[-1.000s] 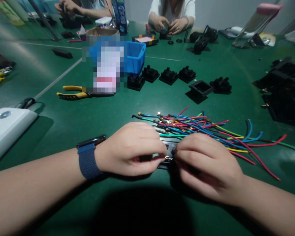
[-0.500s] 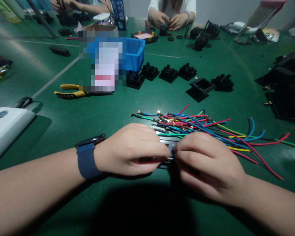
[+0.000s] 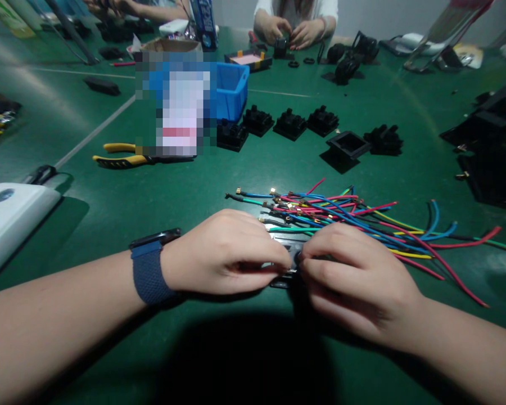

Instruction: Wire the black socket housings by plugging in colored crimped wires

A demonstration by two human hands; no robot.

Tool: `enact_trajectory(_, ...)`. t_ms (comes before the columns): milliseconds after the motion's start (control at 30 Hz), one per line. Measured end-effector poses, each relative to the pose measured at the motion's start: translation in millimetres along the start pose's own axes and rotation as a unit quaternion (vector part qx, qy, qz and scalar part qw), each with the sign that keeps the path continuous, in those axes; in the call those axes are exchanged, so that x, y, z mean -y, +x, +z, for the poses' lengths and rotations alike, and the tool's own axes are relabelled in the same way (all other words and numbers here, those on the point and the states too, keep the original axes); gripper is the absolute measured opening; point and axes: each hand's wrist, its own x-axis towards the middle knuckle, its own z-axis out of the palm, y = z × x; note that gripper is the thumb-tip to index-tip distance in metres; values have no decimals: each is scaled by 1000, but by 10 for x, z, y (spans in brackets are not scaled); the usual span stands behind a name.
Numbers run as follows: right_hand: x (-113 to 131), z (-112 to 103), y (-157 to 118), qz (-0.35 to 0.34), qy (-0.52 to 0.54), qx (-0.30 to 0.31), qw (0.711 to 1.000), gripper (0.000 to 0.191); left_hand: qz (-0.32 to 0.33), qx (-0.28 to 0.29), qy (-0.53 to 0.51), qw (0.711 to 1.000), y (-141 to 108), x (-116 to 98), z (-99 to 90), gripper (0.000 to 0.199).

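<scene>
My left hand (image 3: 230, 256), with a dark blue watch band at the wrist, is closed, its fingertips pinched at a flat black plastic part (image 3: 293, 245) on the table. From the other side my right hand (image 3: 356, 275) is closed too, thumb and fingers pressed on a small dark piece at that part. The fingers cover most of the part, so its shape and the small piece are not clear. Just beyond my hands lies a loose bundle of red, blue, green and yellow wires (image 3: 341, 208), several with brass-coloured terminals.
Pliers with yellow handles (image 3: 124, 161) lie near a blurred patch and a blue bin (image 3: 231, 90). Several black plastic housings (image 3: 290, 124) stand beyond the wires, more (image 3: 495, 157) at right. A white device (image 3: 17, 219) is at left. Across the table a co-worker's hands (image 3: 293, 34) handle black parts.
My left fingers have shifted slightly, with a wider gap showing between index finger and thumb. The right hand stays almost in place at the black part.
</scene>
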Motion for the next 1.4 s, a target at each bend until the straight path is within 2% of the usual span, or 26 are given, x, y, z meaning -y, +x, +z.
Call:
enact_trajectory(267,16,-9,0,-6,-10,-10,1000,9,-12,-6,-24,1000,1,17,-2,10)
enact_trajectory(367,45,0,-8,-17,-22,-30,999,11,16,-6,17,1000,-3,4,3,10)
enact_trajectory(467,51,34,10,-8,-32,-50,998,9,87,-15,62,994,-28,41,16,16)
enact_trajectory(533,46,49,30,-20,-38,-62,997,10,106,-30,101,989,-46,76,23,21)
enact_trajectory(667,40,40,31,-41,-43,-53,997,14,102,-28,119,987,-56,83,29,23)
enact_trajectory(800,25,47,-2,-32,-30,-25,999,15,99,-32,96,990,-53,59,27,19)
enact_trajectory(933,17,60,-2,-19,-17,-32,999,19,94,-42,94,990,-44,46,31,18)
enact_trajectory(1133,29,55,21,-6,7,-50,999,18,87,-26,87,992,-30,31,20,13)
enact_trajectory(1400,4,62,6,22,39,-46,998,14,43,-18,7,999,-34,32,32,13)
